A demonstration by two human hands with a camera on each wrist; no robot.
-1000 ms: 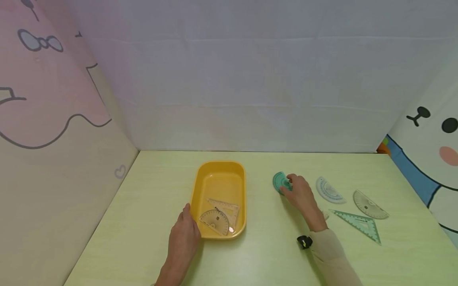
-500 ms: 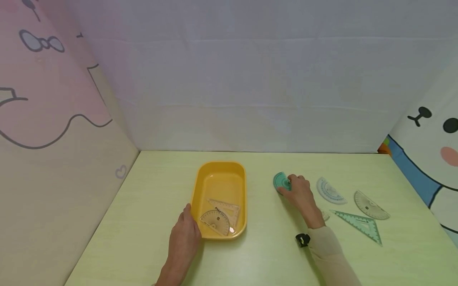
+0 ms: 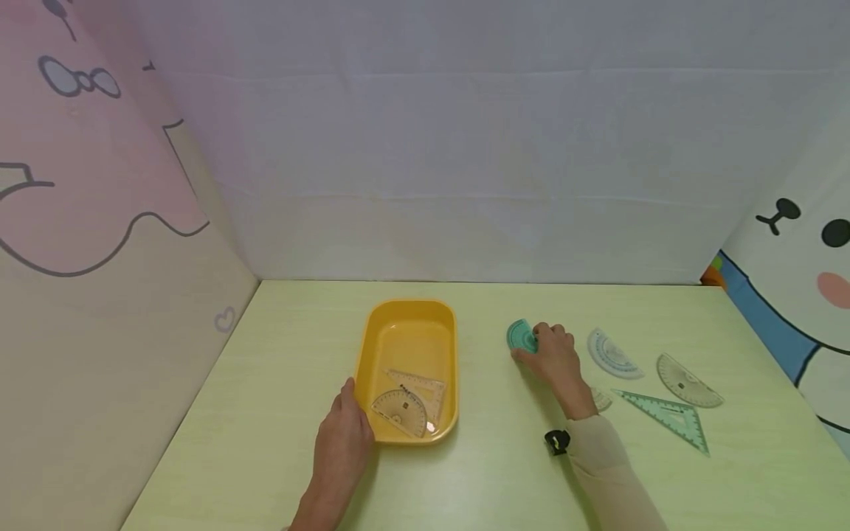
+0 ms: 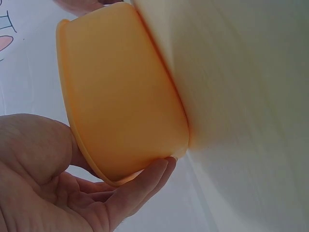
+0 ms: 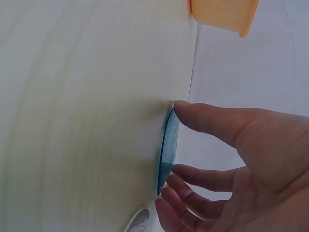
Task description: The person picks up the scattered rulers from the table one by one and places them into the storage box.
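Note:
My left hand (image 3: 341, 442) grips the near left side of a yellow plastic tray (image 3: 412, 317). In the left wrist view the thumb goes over the rim and the fingers (image 4: 140, 188) lie along the outer wall. Inside the tray are a clear protractor (image 3: 400, 410) and a clear set square (image 3: 434, 391), overlapping. Right of the tray, my right hand (image 3: 554, 365) pinches a green protractor (image 3: 520, 335) by its edges, thumb at one end and fingertips at the other. The right wrist view shows this protractor (image 5: 168, 145) edge-on, close over the table.
To the right lie a pale protractor (image 3: 612, 354), another clear protractor (image 3: 687, 381) and a green set square (image 3: 671, 417). One more clear piece (image 3: 600, 399) is partly hidden by the right wrist. A white curtain (image 3: 491, 177) closes off the table (image 3: 478, 479) at the back.
The right thumb has drawn in to the green protractor's near edge, and the right wrist has shifted slightly left. The left hand and tray stay put.

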